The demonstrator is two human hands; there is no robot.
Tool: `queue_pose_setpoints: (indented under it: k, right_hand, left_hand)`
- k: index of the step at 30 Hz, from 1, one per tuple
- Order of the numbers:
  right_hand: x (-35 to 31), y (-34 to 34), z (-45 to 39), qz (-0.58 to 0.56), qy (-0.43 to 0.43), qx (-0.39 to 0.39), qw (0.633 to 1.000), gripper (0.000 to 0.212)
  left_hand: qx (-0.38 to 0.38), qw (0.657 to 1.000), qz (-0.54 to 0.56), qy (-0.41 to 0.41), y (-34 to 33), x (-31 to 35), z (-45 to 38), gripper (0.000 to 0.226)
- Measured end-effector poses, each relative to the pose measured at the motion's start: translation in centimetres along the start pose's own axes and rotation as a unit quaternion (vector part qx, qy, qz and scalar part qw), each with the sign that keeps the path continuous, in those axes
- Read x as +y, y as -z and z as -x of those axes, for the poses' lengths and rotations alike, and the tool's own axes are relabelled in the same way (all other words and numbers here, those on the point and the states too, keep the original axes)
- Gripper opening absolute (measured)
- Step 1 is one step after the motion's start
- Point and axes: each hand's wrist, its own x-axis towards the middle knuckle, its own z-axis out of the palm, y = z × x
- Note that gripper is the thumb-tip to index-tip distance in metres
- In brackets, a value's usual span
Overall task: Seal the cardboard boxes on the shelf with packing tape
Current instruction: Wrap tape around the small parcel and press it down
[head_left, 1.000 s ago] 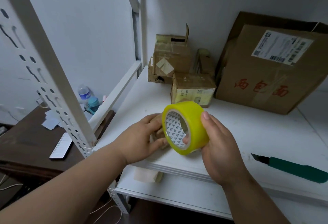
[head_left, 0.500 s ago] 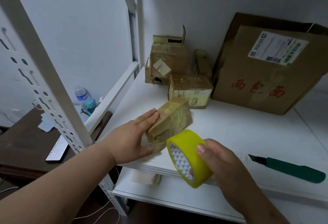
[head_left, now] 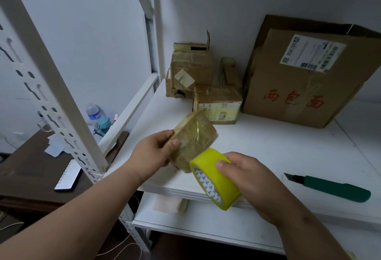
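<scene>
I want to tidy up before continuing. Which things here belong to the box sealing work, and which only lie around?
For the job:
- small box, held in left hand
- yellow tape roll, held in right hand
- green knife
- boxes at the back
- large box

Lying about:
- phone
- water bottle
- papers

The light is dim, soft and cool, leaving only faint shadows on the white shelf (head_left: 278,152) beyond the hands, a small glare streak on the taped box (head_left: 195,134) in the left hand (head_left: 152,154), and wide-angle bending of the upright (head_left: 47,74) to their left.
</scene>
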Motion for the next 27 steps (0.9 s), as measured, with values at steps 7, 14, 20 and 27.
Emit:
queue_pose_setpoints:
  k: [7, 14, 20, 27]
  right_hand:
    - [0.9, 1.4, -0.6, -0.071, 0.024, -0.064, 0.995, 0.038]
    - [1.4, 0.5, -1.1, -0.021, 0.021, -0.019, 0.999, 0.044]
    - [1.7, 0.4, -1.4, -0.012, 0.030, -0.008, 0.999, 0.051]
    - [0.8, -0.3, -2.2, -0.040, 0.047, 0.003, 0.998, 0.047]
  left_hand:
    - [0.060, 0.994, 0.039, 0.083, -1.5, -1.9, 1.6, 0.022]
    - [-0.018, 0.952, -0.233, -0.200, 0.2, -3.2, -0.1, 0.053]
    - [-0.115, 0.892, -0.370, -0.233, 1.5, -4.7, 0.1, 0.091]
    - [-0.091, 0.779, -0.541, -0.305, 1.9, -4.8, 0.0, 0.116]
